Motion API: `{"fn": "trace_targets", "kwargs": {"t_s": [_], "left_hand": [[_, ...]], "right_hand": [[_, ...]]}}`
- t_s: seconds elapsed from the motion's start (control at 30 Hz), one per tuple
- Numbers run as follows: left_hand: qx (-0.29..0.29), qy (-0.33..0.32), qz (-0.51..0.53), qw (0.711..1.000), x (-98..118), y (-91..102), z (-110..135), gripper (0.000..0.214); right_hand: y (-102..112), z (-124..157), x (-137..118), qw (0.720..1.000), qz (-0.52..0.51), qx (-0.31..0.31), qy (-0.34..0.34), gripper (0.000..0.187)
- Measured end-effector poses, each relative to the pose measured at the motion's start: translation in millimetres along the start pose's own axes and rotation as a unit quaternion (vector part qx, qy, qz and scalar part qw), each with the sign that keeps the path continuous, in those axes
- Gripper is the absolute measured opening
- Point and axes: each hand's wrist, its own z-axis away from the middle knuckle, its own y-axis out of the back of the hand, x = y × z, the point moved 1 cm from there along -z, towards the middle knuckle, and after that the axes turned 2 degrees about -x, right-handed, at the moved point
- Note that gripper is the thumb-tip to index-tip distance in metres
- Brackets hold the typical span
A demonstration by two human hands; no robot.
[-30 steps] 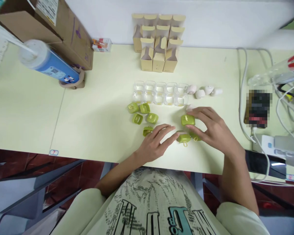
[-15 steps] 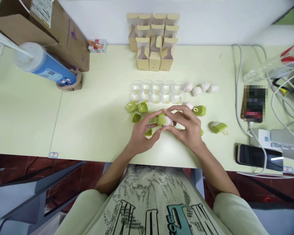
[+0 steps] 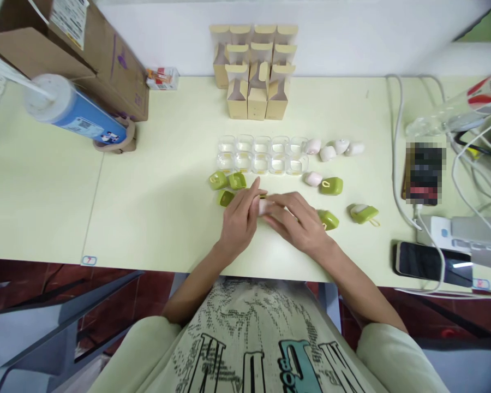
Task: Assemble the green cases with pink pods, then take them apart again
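Over the front of the table my hands meet around a small pale pink rounded piece (image 3: 264,206). My left hand (image 3: 238,225) is closed on its left end, the fingers pressed together and covering most of it. From the other side my right hand (image 3: 303,226) pinches the same piece between thumb and fingers. Whether the green cover is still on it, I cannot tell. Just left of my hands lie open green covers (image 3: 237,180), one partly behind the left fingers. To the right are green pieces with loops (image 3: 331,186) and a loose pale pink piece (image 3: 313,178).
Clear plastic cups (image 3: 261,162) stand in two rows beyond my hands, with several pink pieces (image 3: 328,153) beside them. Open small cartons (image 3: 257,103) stand by the wall. A large cardboard box (image 3: 120,71) and blue cup (image 3: 90,117) are left; phone (image 3: 433,263) and cables right.
My hands have shifted slightly left and turned over the piece. Its green part, visible before, is now hidden by my left hand. Green and pink pieces at the right have come into view.
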Motion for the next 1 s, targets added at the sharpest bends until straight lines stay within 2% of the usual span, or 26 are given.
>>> {"fn": "trace_targets", "kwargs": {"t_s": [0.07, 0.13, 0.3, 0.4, 0.5, 0.63, 0.73, 0.87, 0.93, 1.0], "left_hand": [[-0.003, 0.057, 0.016, 0.998, 3, -2.1, -3, 0.041], [-0.026, 0.083, 0.045, 0.995, 4, -2.6, -5, 0.041], [-0.082, 0.028, 0.064, 0.994, 5, -0.8, -5, 0.048], [-0.085, -0.021, 0.023, 0.996, 5, -3.2, -2, 0.059], [-0.077, -0.066, -0.021, 0.995, 7, -8.7, -1, 0.07], [-0.076, -0.105, -0.057, 0.99, 5, -13.7, -4, 0.07], [-0.09, -0.085, -0.047, 0.991, -1, -12.7, -8, 0.065], [-0.138, -0.045, 0.014, 0.989, -4, -13.8, -11, 0.057], [-0.157, -0.023, 0.074, 0.985, -4, -16.6, -11, 0.059], [-0.148, 0.011, 0.129, 0.98, -5, -18.6, -11, 0.057]], "right_hand": [[-7, -3, 4, 0.999, -0.003, -0.015, -0.046, 0.038], [-11, -3, 8, 0.997, 0.007, -0.028, -0.077, 0.051], [-6, -1, 5, 0.994, 0.043, -0.07, -0.066, 0.074], [-4, 2, 2, 0.993, 0.016, -0.061, -0.095, 0.069], [-7, 5, 2, 0.992, -0.042, -0.021, -0.121, 0.06], [-7, 12, 7, 0.996, -0.013, 0.012, -0.09, 0.059], [2, 17, 13, 0.994, -0.008, 0.024, -0.109, 0.056], [17, 19, 21, 0.976, -0.045, 0.028, -0.213, 0.045], [19, 17, 20, 0.971, -0.08, 0.007, -0.224, 0.042], [21, 15, 18, 0.97, -0.11, -0.011, -0.217, 0.039]]}}
